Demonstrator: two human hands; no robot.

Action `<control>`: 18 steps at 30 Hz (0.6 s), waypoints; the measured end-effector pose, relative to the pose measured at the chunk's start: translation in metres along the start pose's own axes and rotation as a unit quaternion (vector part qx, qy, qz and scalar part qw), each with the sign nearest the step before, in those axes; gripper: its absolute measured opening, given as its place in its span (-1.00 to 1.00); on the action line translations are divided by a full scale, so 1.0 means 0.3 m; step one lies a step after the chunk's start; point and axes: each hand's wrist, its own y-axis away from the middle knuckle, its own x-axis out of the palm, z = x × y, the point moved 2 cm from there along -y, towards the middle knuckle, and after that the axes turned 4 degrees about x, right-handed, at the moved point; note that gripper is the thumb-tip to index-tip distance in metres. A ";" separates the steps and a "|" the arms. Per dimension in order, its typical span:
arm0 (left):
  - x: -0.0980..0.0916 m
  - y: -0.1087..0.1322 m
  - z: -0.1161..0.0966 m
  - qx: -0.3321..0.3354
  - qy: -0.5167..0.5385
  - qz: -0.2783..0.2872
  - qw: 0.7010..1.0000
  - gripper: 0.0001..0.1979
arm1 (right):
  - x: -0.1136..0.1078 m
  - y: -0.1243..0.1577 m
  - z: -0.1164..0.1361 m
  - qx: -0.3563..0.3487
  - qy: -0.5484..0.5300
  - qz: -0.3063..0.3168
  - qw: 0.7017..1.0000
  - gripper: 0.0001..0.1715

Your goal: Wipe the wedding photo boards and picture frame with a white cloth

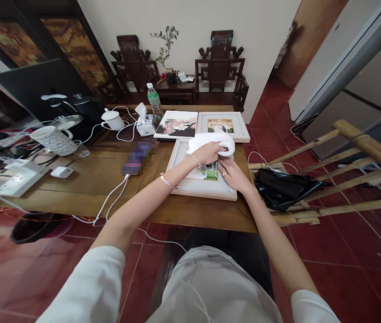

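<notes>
A pale picture frame [203, 188] with a green photo lies on the wooden table in front of me. Over its upper part, my left hand [208, 154] is closed on a rolled white cloth [202, 141]. My right hand [233, 173] rests by the frame's right side, just below the cloth; its fingertips are partly hidden, and what they hold, if anything, is unclear. Behind the cloth lie a second pale frame [242, 128] with a photo of people and a white-edged picture [180, 121].
Left on the table [109, 190] are a phone [136, 158], tissue box [146, 125], green bottle [155, 102], lidded cup [112, 120], patterned mug [54, 140], power strip [18, 179] and loose cables. A bamboo rack [365, 143] with a black bag [282, 188] stands right.
</notes>
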 end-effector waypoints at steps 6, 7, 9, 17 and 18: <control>0.040 -0.053 -0.003 0.011 -0.015 0.033 0.999 -0.56 | 0.002 0.003 -0.003 0.003 0.001 0.013 1.000 -0.46; 0.044 -0.043 0.003 0.004 -0.025 0.034 0.999 -0.56 | 0.004 0.004 -0.006 0.002 0.002 0.013 1.000 -0.44; 0.046 -0.014 0.018 -0.009 -0.046 0.037 0.998 -0.57 | 0.007 0.005 -0.013 -0.003 0.000 0.015 1.000 -0.36; 0.016 0.134 0.146 -0.074 -0.114 0.063 0.989 -0.61 | 0.017 0.010 -0.043 0.003 -0.022 0.025 0.999 -0.16; 0.010 0.157 0.169 -0.085 -0.119 0.066 0.987 -0.61 | 0.017 0.010 -0.044 0.003 -0.026 0.024 0.999 -0.16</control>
